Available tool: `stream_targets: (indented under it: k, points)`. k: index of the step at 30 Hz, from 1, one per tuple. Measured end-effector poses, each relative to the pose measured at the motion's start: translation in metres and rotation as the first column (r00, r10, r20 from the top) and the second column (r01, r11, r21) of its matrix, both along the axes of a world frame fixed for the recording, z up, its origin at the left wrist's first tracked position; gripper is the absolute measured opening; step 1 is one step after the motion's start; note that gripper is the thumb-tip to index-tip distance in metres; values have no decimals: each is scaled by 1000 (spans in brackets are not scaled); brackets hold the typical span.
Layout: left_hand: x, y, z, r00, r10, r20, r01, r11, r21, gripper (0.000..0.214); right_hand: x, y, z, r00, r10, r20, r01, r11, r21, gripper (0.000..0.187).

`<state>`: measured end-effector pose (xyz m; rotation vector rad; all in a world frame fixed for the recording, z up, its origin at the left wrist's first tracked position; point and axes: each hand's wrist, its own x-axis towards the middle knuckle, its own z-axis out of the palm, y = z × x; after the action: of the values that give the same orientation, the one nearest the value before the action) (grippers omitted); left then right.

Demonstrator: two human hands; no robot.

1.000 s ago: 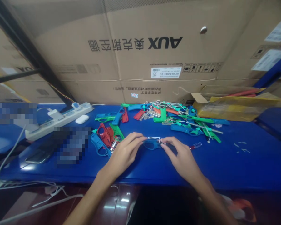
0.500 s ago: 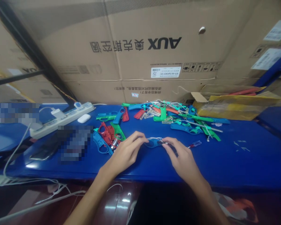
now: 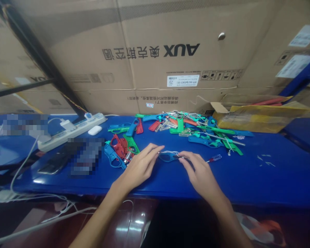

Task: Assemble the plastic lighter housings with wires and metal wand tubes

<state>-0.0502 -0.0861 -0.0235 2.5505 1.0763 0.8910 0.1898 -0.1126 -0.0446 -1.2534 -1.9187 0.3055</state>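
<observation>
A small blue plastic part [image 3: 167,157] with thin white wire on it lies on the blue table [image 3: 260,175] between my hands. My left hand [image 3: 140,167] rests on the table with its fingertips pinching the part's left end. My right hand [image 3: 199,172] pinches the right end, where a small dark piece sticks out. A little screwdriver with a red handle [image 3: 215,158] lies just right of my right hand. Red, green and blue plastic shells [image 3: 120,148] are heaped left of my left hand.
A bigger pile of coloured plastic pieces and wires [image 3: 193,129] is spread behind my hands. A white power strip [image 3: 72,130], a white earbud case [image 3: 94,130] and a phone [image 3: 53,164] lie at the left. Cardboard boxes [image 3: 155,58] wall the back; a yellow-wrapped carton [image 3: 258,119] sits right.
My hands stay on the blue part; the fingers have shifted a little along it. The view has drifted slightly, so the table items sit a bit more to the right.
</observation>
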Motion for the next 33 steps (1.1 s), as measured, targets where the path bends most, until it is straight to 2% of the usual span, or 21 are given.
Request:
stream_targets:
  k: [7, 15, 20, 26, 30, 33]
  points:
    - [3, 0, 3, 999, 42, -22, -41, 998, 38, 25, -1, -2, 4, 996, 57, -68, -60, 997, -42, 20]
    - [3, 0, 3, 997, 74, 23, -76, 994, 75, 20, -3, -2, 6, 995, 99, -14, -100, 994, -42, 19]
    - [5, -2, 4, 983, 184, -16, -184, 982, -31, 20, -3, -2, 1, 996, 90, 17, -89, 996, -21, 18]
    - [8, -1, 2, 970, 241, -34, -243, 965, -102, 19, -2, 1, -1, 990, 123, 75, -122, 992, -12, 15]
    - [7, 3, -6, 973, 232, 9, -229, 964, -137, 17, 0, 2, 0, 990, 114, 85, -114, 993, -4, 16]
    - [5, 6, -7, 983, 167, 77, -155, 978, -140, 17, 0, 1, 1, 996, 74, 48, -75, 997, 19, 17]
